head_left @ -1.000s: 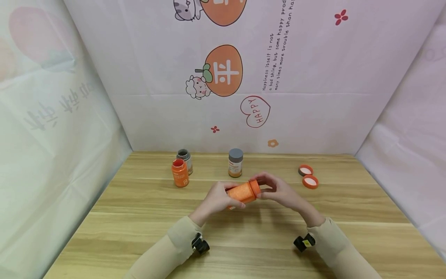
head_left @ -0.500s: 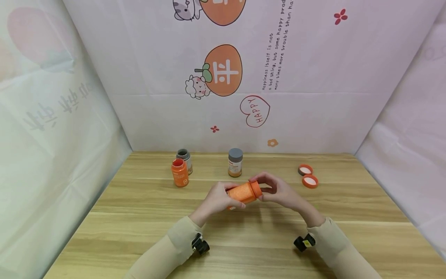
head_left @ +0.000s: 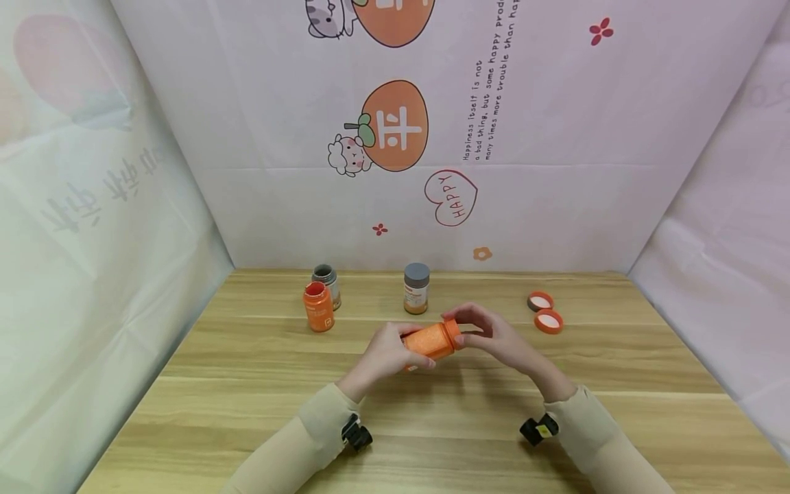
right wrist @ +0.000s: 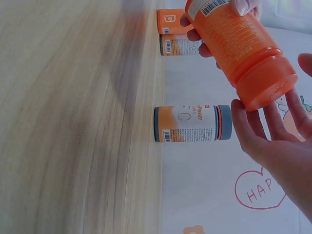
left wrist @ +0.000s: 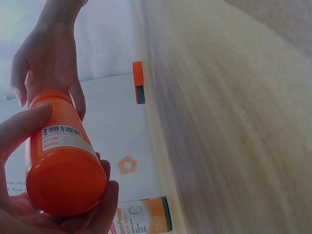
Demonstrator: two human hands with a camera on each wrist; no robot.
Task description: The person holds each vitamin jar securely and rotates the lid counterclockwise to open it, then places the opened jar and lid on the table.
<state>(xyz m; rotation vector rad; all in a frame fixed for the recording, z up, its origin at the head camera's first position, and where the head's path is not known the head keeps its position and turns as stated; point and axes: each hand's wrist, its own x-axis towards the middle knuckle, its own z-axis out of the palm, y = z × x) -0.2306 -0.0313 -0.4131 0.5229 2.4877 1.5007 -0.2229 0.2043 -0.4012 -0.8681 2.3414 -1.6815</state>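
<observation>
My left hand [head_left: 390,351] grips an orange pill bottle [head_left: 428,342] round its body, holding it tilted above the table. Its barcode label and base face the left wrist view, with the left thumb [left wrist: 29,124] across its side. An orange cap [right wrist: 268,83] is on the bottle's neck, pointing right. My right hand [head_left: 494,335] holds this cap between thumb and fingers; in the right wrist view its fingers [right wrist: 251,124] curl beneath the cap's rim.
A bottle with a grey cap [head_left: 416,288] stands upright at the back middle. Two uncapped bottles, one orange [head_left: 319,309] and one grey-necked [head_left: 334,287], stand back left. Two loose caps [head_left: 548,322] lie at the back right on the wooden table [head_left: 247,412].
The right thumb and fingers have shifted slightly around the cap, the thumb higher than half a second ago. The left hand and bottle stay almost in place.
</observation>
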